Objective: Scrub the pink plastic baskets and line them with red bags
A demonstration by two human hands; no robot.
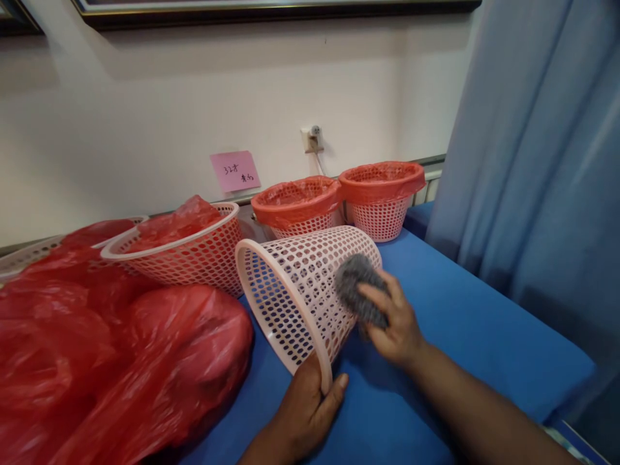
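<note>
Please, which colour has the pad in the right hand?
The pad is dark grey; the head view shows it.

Pale pink, hole-patterned basket (306, 270); grey pad (356, 284); blue surface (477, 342)

Likely a ward: blue curtain (527, 155)

Tilted basket (322, 255): moulded plastic, perforated wall, smooth rim with a soft sheen. Grey wad (356, 290): fibrous, rough, matt; cloth or scouring fibre, cannot tell which. Red bags (179, 342): thin plastic film, crinkled, glossy, bright streaks along the folds. Middle liner (295, 213) and right-hand liner (382, 188): similar film, shiny. Blue bed cover (465, 342): smooth, mostly matt; fabric or vinyl undetermined. Curtain (523, 161): matt cloth, softly pleated. Pink note (236, 171): paper, flat finish. Wall (169, 97): smooth, matt. Socket (306, 140): plastic-looking. Picture frame (271, 18): dark, slightly glossy; material uncertain.
</note>
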